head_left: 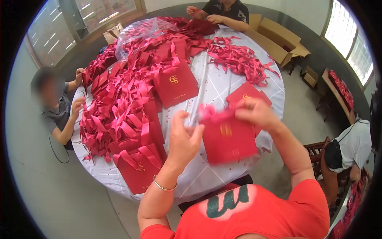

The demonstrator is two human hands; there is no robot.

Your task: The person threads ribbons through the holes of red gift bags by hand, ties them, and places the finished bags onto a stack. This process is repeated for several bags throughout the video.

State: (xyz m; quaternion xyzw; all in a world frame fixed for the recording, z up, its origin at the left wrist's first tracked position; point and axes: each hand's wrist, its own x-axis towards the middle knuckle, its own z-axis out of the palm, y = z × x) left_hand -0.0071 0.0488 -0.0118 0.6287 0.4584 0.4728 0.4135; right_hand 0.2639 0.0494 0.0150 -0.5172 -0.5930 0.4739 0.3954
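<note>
A red paper gift bag [229,141] with a gold logo hangs over the table's near right side, blurred by motion. At its top right corner my right hand [256,112] has its fingers closed on the bag near the pink-red ribbon handle [217,114]. My left hand [184,139] is raised just left of the bag, thumb and fingers apart, holding nothing. Behind the held bag lies another red bag [246,92], partly hidden. A further gift bag [175,84] with a gold logo lies flat beyond my left hand.
Many ribboned red bags [115,107] pile up across the left of the round white-clothed table [207,177]. Loose ribbons [242,59] lie at the back right. Co-workers sit at the left [59,107] and far side [227,14]. Cardboard boxes [274,38] stand behind, right.
</note>
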